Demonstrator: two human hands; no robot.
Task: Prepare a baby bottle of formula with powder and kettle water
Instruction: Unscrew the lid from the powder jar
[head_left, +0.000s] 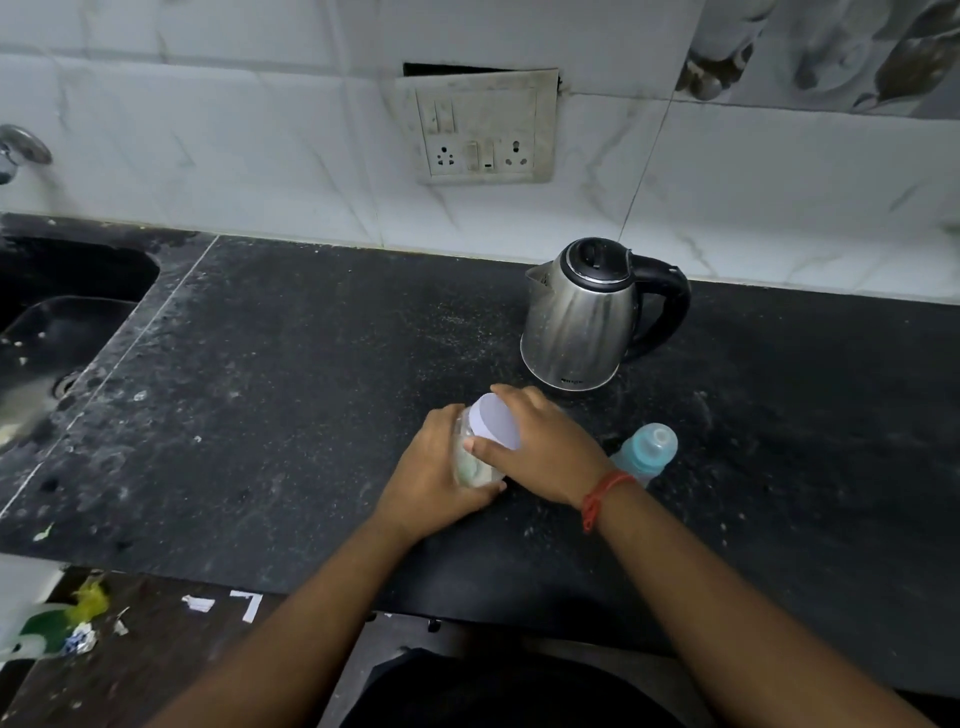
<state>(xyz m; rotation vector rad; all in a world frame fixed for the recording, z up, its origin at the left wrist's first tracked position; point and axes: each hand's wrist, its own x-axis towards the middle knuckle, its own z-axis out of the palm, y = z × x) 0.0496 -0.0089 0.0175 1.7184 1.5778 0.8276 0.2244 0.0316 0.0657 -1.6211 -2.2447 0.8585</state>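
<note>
Left hand (434, 475): was wrapped around the body of a clear jar (470, 467), fingers closed on it, on the black counter (260, 415).
Right hand (540, 447): was closed over the jar's white lid (498, 421), as if to unscrew it.
Jar: was judged light, smooth and a little slippery; the contents could not be told clearly.
Baby bottle (649, 452): was standing just beside the right wrist, blue top on; contents hidden.
Kettle (587, 317): was set farther back, lid shut, handle to the right.

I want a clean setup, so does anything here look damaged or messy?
Yes. The socket plate on the wall hangs askew, leaving a dark gap above it, and pale specks are scattered over the black counter near the kettle.
</note>
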